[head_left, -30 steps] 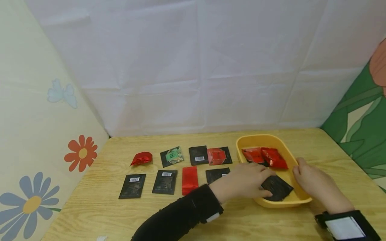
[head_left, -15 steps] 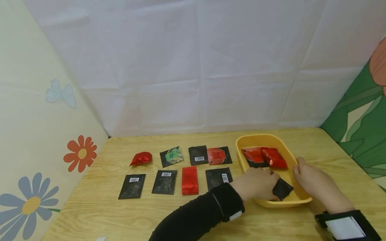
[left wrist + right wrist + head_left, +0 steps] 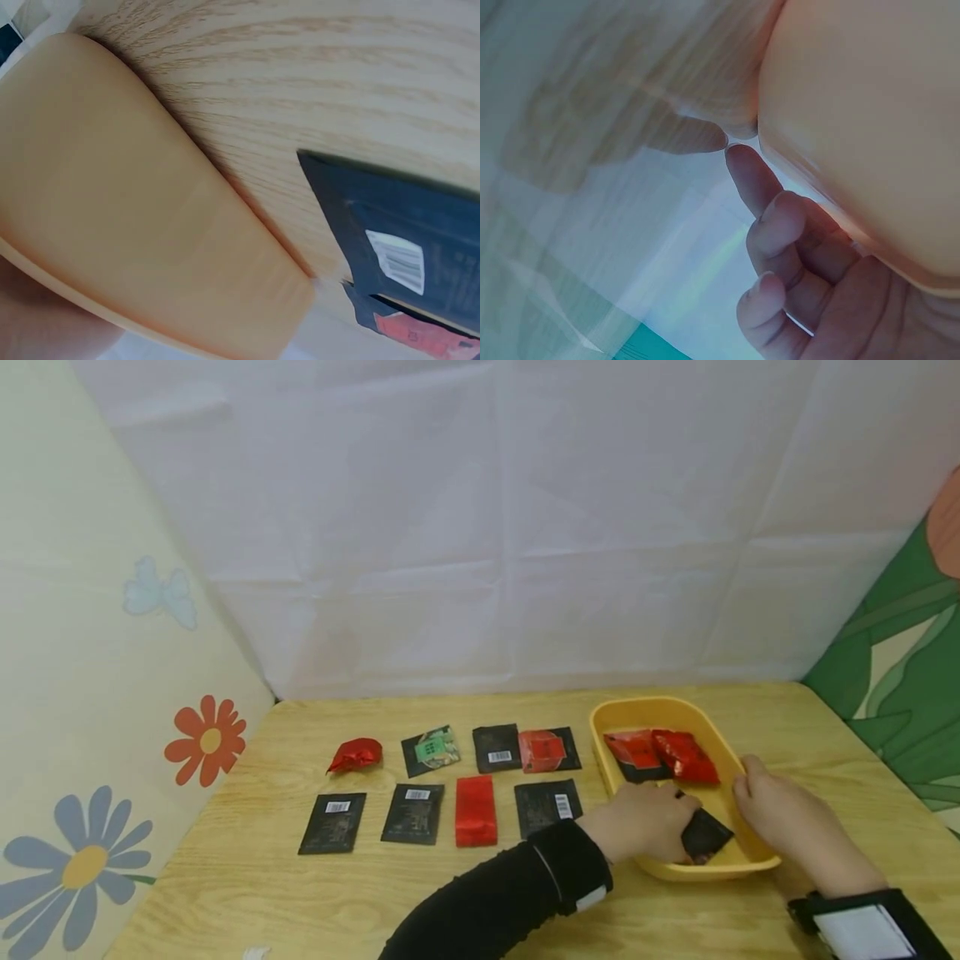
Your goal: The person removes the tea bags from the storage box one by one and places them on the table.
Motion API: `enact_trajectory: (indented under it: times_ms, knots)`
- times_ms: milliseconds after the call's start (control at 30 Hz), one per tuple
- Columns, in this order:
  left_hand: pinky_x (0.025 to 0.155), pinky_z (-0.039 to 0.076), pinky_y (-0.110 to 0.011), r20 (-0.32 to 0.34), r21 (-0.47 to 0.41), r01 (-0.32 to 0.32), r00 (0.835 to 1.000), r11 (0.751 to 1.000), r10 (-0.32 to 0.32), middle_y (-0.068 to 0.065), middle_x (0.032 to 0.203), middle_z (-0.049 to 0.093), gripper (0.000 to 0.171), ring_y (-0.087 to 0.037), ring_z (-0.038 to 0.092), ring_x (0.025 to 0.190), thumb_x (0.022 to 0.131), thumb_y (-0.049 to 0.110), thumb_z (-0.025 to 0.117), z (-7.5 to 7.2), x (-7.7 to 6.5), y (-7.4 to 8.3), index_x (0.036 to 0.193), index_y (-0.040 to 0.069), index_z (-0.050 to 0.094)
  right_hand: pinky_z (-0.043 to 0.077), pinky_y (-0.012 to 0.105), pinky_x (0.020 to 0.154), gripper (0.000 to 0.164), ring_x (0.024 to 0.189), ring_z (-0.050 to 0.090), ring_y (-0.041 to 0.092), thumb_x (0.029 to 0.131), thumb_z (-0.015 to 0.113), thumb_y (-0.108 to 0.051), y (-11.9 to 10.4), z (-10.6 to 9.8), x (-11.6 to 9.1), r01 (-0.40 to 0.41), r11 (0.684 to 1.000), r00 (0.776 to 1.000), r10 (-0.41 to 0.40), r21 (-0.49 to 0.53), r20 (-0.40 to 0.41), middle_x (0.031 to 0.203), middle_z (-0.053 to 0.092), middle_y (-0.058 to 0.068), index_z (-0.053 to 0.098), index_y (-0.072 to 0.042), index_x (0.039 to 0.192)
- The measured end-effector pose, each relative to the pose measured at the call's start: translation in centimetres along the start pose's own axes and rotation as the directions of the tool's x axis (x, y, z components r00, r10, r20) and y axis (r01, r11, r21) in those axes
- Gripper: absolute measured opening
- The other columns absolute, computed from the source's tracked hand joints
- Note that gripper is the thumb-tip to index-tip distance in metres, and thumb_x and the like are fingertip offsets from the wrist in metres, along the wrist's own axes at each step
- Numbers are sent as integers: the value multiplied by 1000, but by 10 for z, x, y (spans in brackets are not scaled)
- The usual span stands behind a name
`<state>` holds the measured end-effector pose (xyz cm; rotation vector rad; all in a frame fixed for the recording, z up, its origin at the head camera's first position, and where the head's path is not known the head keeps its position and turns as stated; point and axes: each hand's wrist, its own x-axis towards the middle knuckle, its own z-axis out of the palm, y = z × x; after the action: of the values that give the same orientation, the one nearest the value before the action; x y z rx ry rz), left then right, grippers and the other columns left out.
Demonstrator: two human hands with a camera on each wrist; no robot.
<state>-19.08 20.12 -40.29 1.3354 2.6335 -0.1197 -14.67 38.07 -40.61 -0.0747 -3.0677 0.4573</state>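
Inside the right-near part of the yellow plastic tray (image 3: 672, 871), my left hand (image 3: 651, 818) grips a black sachet (image 3: 705, 836), its fingers curled over it and covering much of it. A sliver of red shows at the sachet's lower edge. My right hand (image 3: 783, 814) holds the tray's right rim; in the right wrist view its bent fingers (image 3: 776, 232) lie beside the tray's outer wall. A red-and-black sachet (image 3: 637, 754) and a shiny red packet (image 3: 685, 756) lie at the tray's far end. Only a blurred bit of the left hand appears in the left wrist view.
Left of the tray, two rows lie on the wooden table (image 3: 315, 902): a crumpled red packet (image 3: 356, 755), a green-labelled sachet (image 3: 431, 750), a red packet (image 3: 476, 811), a red-labelled sachet (image 3: 549, 749) and several black sachets (image 3: 332, 823). A white sheet (image 3: 480, 527) hangs behind.
My left hand has moved right, further over the black sachet, and its fingers have closed on it. A black sachet on the table is now uncovered. The right hand keeps its place.
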Motion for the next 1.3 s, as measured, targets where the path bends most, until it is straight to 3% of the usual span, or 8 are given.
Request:
enact_trajectory:
  times_ms: [200,333,533,800,967,1300]
  knots:
    - [95,40,-24,-70,105,-46,996,993,54,18,145,42,70,-3,45,123,83,68,65,-3,-1,-5,145,42,44,46,50,55,35,62,54,31,103,37,-8,0,-1,1,7,1000,1000,-7,0,-16,79,57,32,38,24,117]
    - [97,40,-24,-115,89,-61,991,994,71,19,148,40,74,-3,44,126,83,67,66,-10,-6,-12,148,42,40,47,51,57,37,64,54,31,103,37,-8,0,-1,2,1,1000,1000,-1,3,-5,82,57,34,37,25,118]
    - [106,33,-25,-130,37,-111,985,993,115,17,150,37,69,-4,40,132,86,63,65,-18,-18,-22,147,41,42,48,53,59,38,66,55,33,103,37,-9,1,0,2,-12,1000,1000,12,0,9,88,57,38,36,26,120]
    - [112,30,-29,-251,41,-173,951,984,178,10,157,30,64,-9,34,139,91,59,60,-14,-45,-37,149,36,42,48,55,57,38,66,58,35,104,37,-9,2,0,0,11,1000,1000,-11,8,-9,85,57,38,36,26,118]
    - [111,31,-27,-324,21,-216,922,976,211,6,160,27,65,-10,37,137,92,55,62,-15,-52,-40,150,33,41,47,52,55,35,64,56,32,104,36,-8,2,0,1,17,1000,999,-17,4,-31,78,58,31,38,25,117]
    - [114,27,-27,-355,-8,-250,906,968,231,5,161,24,66,-12,32,141,93,53,62,-18,-56,-44,151,31,39,48,54,57,36,68,60,36,103,38,-8,3,3,3,-4,1000,1000,4,-7,-21,87,58,38,40,24,118]
